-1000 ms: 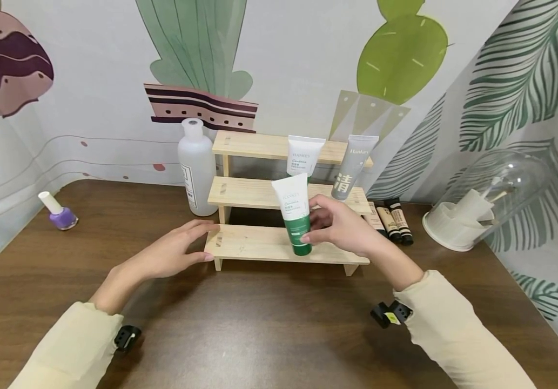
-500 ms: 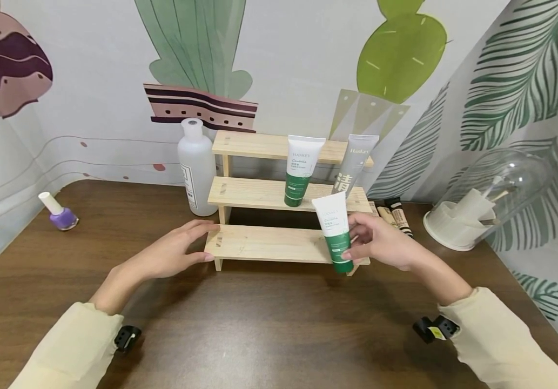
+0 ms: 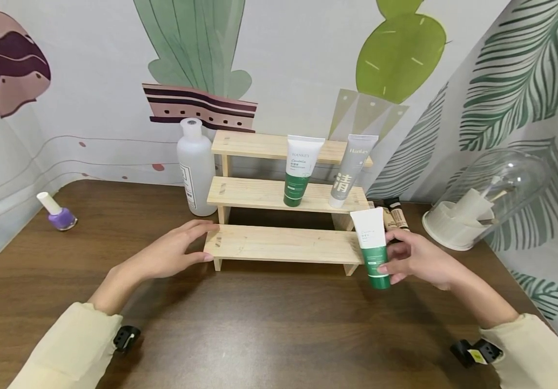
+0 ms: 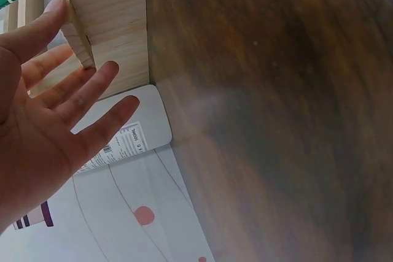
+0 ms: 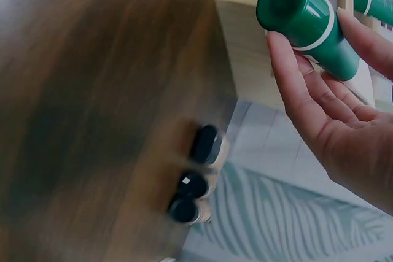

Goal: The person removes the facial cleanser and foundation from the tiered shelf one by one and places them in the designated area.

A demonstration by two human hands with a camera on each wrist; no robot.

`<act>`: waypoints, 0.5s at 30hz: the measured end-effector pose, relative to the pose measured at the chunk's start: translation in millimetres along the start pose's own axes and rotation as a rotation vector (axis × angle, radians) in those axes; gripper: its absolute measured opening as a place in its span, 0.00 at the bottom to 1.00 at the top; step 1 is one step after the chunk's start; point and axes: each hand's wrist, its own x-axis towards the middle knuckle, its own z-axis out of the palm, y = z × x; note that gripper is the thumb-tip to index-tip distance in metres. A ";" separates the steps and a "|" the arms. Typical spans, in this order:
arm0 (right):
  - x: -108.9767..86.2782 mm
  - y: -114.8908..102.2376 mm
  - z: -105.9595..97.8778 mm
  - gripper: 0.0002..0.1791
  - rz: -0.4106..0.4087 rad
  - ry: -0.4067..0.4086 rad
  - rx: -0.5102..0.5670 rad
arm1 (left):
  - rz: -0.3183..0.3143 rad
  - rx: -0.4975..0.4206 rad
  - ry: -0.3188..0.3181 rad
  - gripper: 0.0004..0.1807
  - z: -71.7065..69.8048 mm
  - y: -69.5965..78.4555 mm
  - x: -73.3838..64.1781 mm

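My right hand [image 3: 419, 259] grips a white-and-green squeeze tube [image 3: 371, 246] just off the right end of the lowest shelf. In the right wrist view its round green cap [image 5: 284, 9] faces the camera, with thumb and fingers on either side of the tube. A three-step wooden display rack [image 3: 279, 243] stands in the middle. My left hand [image 3: 174, 251] touches the left end of its bottom step; in the left wrist view the fingers [image 4: 92, 99] are extended. On the middle step stand a matching white-and-green tube [image 3: 300, 170] and a grey tube [image 3: 349, 170].
Left of the rack stands a translucent white bottle [image 3: 196, 167]. A purple nail polish bottle [image 3: 60, 213] is at far left. Several black-capped tubes [image 5: 193, 183] lie right of the rack. Farther right sits a white holder under a clear dome [image 3: 463, 221]. A patterned wall covering borders the table.
My right hand has carried the white-and-green tube from in front of the rack's steps rightward and toward me, past the right end. The left hand has stayed on the rack's left end.
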 end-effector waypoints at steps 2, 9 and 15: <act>-4.3 3.9 -2.8 0.24 -0.004 0.002 0.009 | 0.004 -0.004 0.002 0.29 0.5 -0.6 0.5; -16.1 16.8 -12.3 0.26 0.050 0.038 0.003 | 0.004 -0.007 0.002 0.29 0.6 -0.3 0.6; -19.4 30.4 -17.3 0.29 0.122 0.050 0.011 | -0.002 -0.001 0.001 0.29 -0.1 0.5 -0.1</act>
